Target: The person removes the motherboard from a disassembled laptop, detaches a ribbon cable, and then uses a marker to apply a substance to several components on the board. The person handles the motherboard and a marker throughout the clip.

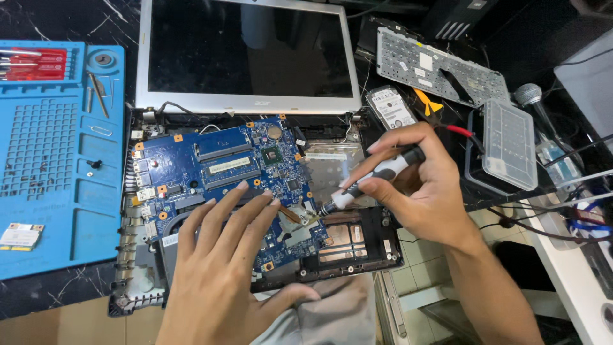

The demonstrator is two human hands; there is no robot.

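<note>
Your workspace is tight on every side. The opened laptop base (pixel 255 191) sits in the middle of the dark marbled table (pixel 64 19), its near edge hanging close to the table's front edge, where a grey cloth (pixel 332 313) lies under your left wrist. The blue repair mat (pixel 60 160) lies just beside the base on the left, and the screen (pixel 249 54) stands up behind it, closing off the far side. To the right, a hard drive (pixel 391 107), a detached keyboard plate (pixel 440 67) and a clear plastic parts box (pixel 509 144) crowd the space near your right hand, with cables trailing past them. The only free room is above the board itself.

Your right hand (pixel 424 191) is wrapped firmly around the screwdriver (pixel 373 179), fingers and thumb pinching its handle. Its long axis runs on a diagonal, from upper right at the black handle end down to lower left, where the tip meets the board near the copper heat pipe (pixel 300 214). The handle is black with a white grip band and a silvery collar near the shaft.

Your left hand (pixel 223 268) holds nothing: it lies flat and spread, fingers fanned over the blue motherboard (pixel 211 166), fingertips touching it just left of the screwdriver tip, thumb resting at the base's front edge.
</note>
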